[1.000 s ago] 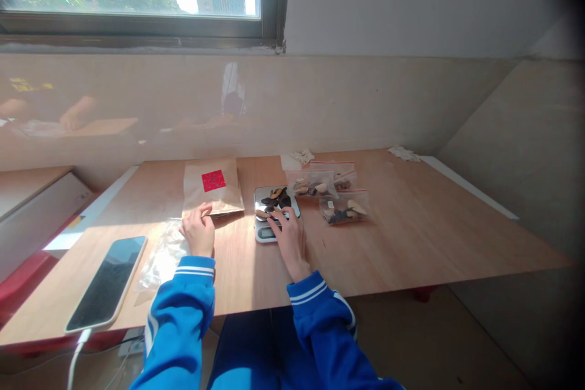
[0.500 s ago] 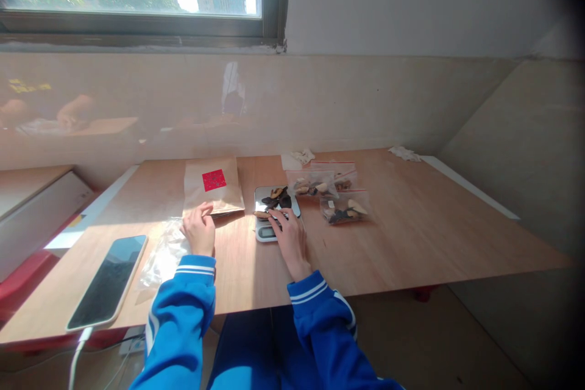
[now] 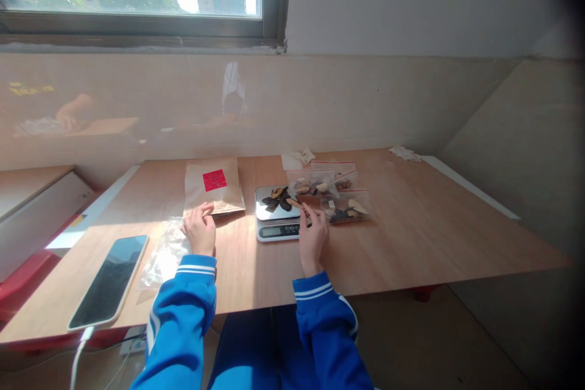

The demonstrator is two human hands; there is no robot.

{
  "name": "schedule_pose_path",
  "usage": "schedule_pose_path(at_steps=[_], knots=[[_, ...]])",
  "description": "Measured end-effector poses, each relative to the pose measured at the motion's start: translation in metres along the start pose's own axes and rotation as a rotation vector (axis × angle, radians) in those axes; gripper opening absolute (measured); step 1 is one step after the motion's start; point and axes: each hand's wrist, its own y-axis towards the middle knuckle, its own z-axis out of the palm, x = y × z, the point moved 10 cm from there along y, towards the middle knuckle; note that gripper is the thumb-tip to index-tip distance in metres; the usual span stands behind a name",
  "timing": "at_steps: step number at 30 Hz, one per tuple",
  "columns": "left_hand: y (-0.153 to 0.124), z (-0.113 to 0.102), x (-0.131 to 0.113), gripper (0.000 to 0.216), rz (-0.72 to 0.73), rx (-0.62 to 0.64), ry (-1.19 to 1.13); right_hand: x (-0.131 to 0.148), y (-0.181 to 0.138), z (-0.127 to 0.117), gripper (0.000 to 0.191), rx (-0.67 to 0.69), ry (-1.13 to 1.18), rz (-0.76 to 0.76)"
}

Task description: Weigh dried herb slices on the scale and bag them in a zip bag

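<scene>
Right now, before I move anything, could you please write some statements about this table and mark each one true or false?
1. The right hand pinches a thin tan piece between its fingers, beside the pan of the digital scale. True.
2. The pan of the digital scale is empty. False: dark and brown pieces lie on it.
3. The left hand is at the lower edge of the brown paper envelope. True.
4. The smartphone stands upright against the wall. False: it lies flat on the wooden table, with a white cable at its end.
</scene>
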Motion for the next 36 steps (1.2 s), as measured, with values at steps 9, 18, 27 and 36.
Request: schedule_pose_path(at_steps=[9, 18, 27, 36], knots=[[-0.001, 0.001, -0.002, 0.031, 0.013, 0.025, -0.020, -0.049, -0.003, -0.019, 0.033, -0.035, -0.197, 0.276], [-0.001, -0.001, -0.003, 0.030, 0.015, 0.010, 0.010, -0.041, 0.000, -0.027, 0.034, -0.152, 0.104, 0.250], [-0.001, 0.000, -0.002, 0.031, 0.022, 0.018, 0.002, -0.028, -0.002, -0.024, 0.016, -0.099, 0.236, 0.198], [0.000, 0.001, -0.001, 0.028, 0.008, 0.007, -0.003, -0.006, -0.003, -0.020, 0.034, -0.077, 0.318, 0.008]])
